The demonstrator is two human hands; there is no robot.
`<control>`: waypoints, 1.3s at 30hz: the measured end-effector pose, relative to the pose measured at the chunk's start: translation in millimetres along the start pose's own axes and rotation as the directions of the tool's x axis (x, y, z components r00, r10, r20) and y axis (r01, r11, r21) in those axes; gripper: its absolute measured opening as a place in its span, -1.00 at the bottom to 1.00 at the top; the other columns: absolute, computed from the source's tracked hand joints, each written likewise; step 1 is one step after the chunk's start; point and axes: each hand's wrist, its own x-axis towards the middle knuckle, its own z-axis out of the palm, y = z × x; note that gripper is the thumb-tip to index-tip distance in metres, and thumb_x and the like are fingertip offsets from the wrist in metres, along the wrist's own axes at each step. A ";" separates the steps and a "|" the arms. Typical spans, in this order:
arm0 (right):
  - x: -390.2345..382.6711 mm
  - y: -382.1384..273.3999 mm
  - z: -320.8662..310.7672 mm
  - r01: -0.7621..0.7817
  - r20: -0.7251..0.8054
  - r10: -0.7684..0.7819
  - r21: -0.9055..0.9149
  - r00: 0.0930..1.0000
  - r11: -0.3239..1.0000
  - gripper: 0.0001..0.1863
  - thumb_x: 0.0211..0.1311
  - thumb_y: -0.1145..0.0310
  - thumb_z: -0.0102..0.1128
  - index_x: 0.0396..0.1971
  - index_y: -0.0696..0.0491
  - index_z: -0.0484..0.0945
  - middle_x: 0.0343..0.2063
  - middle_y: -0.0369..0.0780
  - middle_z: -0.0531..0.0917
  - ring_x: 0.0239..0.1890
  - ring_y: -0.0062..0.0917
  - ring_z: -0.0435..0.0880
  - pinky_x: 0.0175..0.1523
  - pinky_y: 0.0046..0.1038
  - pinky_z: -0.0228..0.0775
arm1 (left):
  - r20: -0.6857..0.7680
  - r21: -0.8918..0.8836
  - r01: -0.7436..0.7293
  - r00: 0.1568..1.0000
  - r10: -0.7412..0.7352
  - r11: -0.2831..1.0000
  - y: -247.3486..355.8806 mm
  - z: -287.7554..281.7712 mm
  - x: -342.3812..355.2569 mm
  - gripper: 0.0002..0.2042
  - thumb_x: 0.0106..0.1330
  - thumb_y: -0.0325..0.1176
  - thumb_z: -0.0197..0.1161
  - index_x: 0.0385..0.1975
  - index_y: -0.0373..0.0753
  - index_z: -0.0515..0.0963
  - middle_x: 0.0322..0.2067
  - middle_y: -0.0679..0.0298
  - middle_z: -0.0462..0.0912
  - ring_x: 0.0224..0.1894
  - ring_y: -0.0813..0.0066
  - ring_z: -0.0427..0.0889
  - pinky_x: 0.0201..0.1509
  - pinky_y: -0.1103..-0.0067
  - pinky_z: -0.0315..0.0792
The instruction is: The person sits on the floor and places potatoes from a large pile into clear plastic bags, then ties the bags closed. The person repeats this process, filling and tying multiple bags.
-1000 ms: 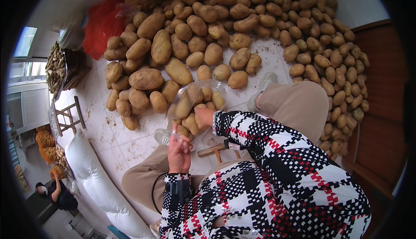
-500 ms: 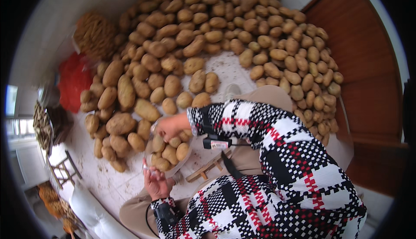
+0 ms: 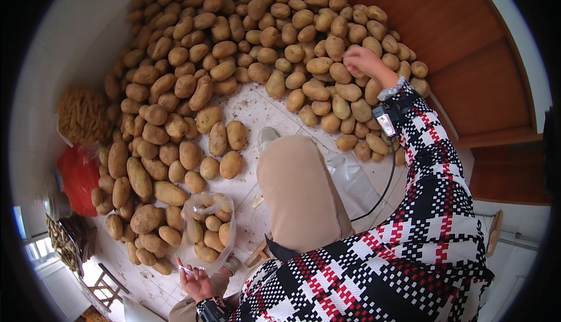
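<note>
My left hand (image 3: 196,281) grips the rim of a clear plastic bag (image 3: 190,234) at the lower left, which holds several potatoes (image 3: 211,241). My right hand (image 3: 359,59) is extended onto the right part of a big potato pile (image 3: 315,91), fingers curled, on something I cannot make out among the potatoes. Larger potatoes (image 3: 140,179) lie loose beside the bag, left of my bent leg (image 3: 298,187).
A red bag (image 3: 79,179) and a sack of long tubers (image 3: 82,114) stand along the left wall. A wooden chair frame (image 3: 105,287) is at lower left, wooden panels (image 3: 438,59) at right, and a pale plastic sheet (image 3: 350,179) on the tiled floor.
The view has swung rightward. My right hand has left the bag and moved up and right to the pile. My left hand keeps hold of the bag, now lower in the picture.
</note>
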 end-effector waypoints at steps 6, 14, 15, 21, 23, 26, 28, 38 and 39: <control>-18.8 125.7 -55.6 -0.224 -0.385 0.241 0.089 0.891 0.971 -0.92 0.05 0.41 0.04 -0.48 0.08 0.49 -0.63 -0.33 0.54 -0.64 -0.70 0.47 -0.58 -0.66 0.28 | -0.140 0.087 0.037 0.990 -0.024 0.995 4.9 2.2 6.6 -0.53 0.26 -0.28 -0.02 0.19 0.00 0.14 -0.54 0.40 0.48 -0.76 0.66 0.23 -0.65 0.72 0.20; -15.5 182.1 -70.6 -0.178 -0.558 0.131 -0.029 0.819 0.984 -0.90 0.05 0.45 0.03 -0.51 0.14 0.50 -0.66 -0.30 0.56 -0.66 -0.69 0.49 -0.59 -0.62 0.28 | -0.187 0.137 0.118 0.978 -0.091 0.983 12.7 -9.8 20.5 -0.60 0.24 -0.24 -0.01 0.12 0.06 0.26 -0.52 0.39 0.55 -0.77 0.63 0.25 -0.65 0.68 0.23; -13.0 187.5 -76.1 -0.180 -0.568 0.128 -0.036 0.813 0.983 -0.90 0.05 0.45 0.03 -0.50 0.15 0.50 -0.66 -0.29 0.56 -0.66 -0.69 0.49 -0.59 -0.62 0.29 | -0.180 0.128 0.123 0.979 -0.099 0.984 11.5 -10.0 20.4 -0.60 0.24 -0.24 -0.01 0.12 0.05 0.26 -0.52 0.39 0.55 -0.77 0.63 0.26 -0.64 0.68 0.24; -14.1 236.1 -86.6 -0.218 -0.590 0.192 0.028 0.784 0.976 -0.88 0.05 0.42 0.11 -0.55 0.16 0.52 -0.67 -0.29 0.56 -0.67 -0.67 0.48 -0.55 -0.59 0.33 | -0.225 0.149 0.141 0.969 -0.105 0.979 6.6 5.2 18.1 -0.63 0.24 -0.24 -0.01 0.07 0.00 0.31 -0.54 0.34 0.57 -0.77 0.60 0.28 -0.62 0.66 0.25; -23.0 254.1 -75.0 -0.245 -0.590 0.185 -0.022 0.786 0.969 -0.84 0.03 0.36 0.16 -0.58 0.14 0.54 -0.69 -0.27 0.58 -0.65 -0.64 0.52 -0.52 -0.56 0.35 | -0.225 0.136 0.157 0.966 -0.123 0.978 7.1 9.4 17.5 -0.65 0.23 -0.23 -0.01 0.04 -0.02 0.35 -0.54 0.32 0.57 -0.77 0.60 0.28 -0.62 0.67 0.24; -35.5 273.3 -45.7 -0.225 -0.575 0.198 0.025 0.794 0.974 -0.84 0.03 0.36 0.16 -0.58 0.14 0.54 -0.69 -0.27 0.58 -0.65 -0.63 0.53 -0.52 -0.56 0.36 | -0.228 0.171 0.159 0.967 -0.118 0.972 9.0 10.5 17.2 -0.67 0.23 -0.23 -0.01 0.01 -0.02 0.39 -0.53 0.31 0.58 -0.76 0.60 0.29 -0.62 0.68 0.24; -45.9 282.5 -25.6 -0.190 -0.526 0.209 0.090 0.825 0.978 -0.86 0.01 0.39 0.15 -0.58 0.15 0.53 -0.68 -0.29 0.56 -0.65 -0.65 0.51 -0.52 -0.58 0.35 | -0.217 0.175 0.159 0.969 -0.120 0.972 8.9 10.2 15.4 -0.67 0.23 -0.22 0.00 0.01 -0.04 0.39 -0.52 0.29 0.59 -0.76 0.61 0.27 -0.61 0.68 0.22; -139.2 358.2 87.6 -0.495 -0.357 0.488 0.080 0.796 0.865 -0.89 -0.03 0.45 0.12 -0.63 0.16 0.53 -0.74 -0.23 0.53 -0.73 -0.62 0.48 -0.63 -0.57 0.34 | -0.225 0.192 0.179 0.965 -0.134 0.965 9.0 15.0 8.4 -0.65 0.24 -0.22 0.01 0.03 -0.05 0.38 -0.52 0.27 0.58 -0.76 0.62 0.22 -0.61 0.69 0.20; -144.4 364.6 98.1 -0.564 -0.323 0.601 0.208 0.731 0.799 -0.89 -0.03 0.45 0.12 -0.63 0.16 0.53 -0.74 -0.24 0.53 -0.74 -0.61 0.48 -0.64 -0.58 0.34 | -0.241 0.203 0.183 0.961 -0.132 0.962 9.8 15.5 7.9 -0.65 0.23 -0.23 0.02 0.03 -0.05 0.37 -0.53 0.29 0.57 -0.75 0.61 0.25 -0.60 0.69 0.22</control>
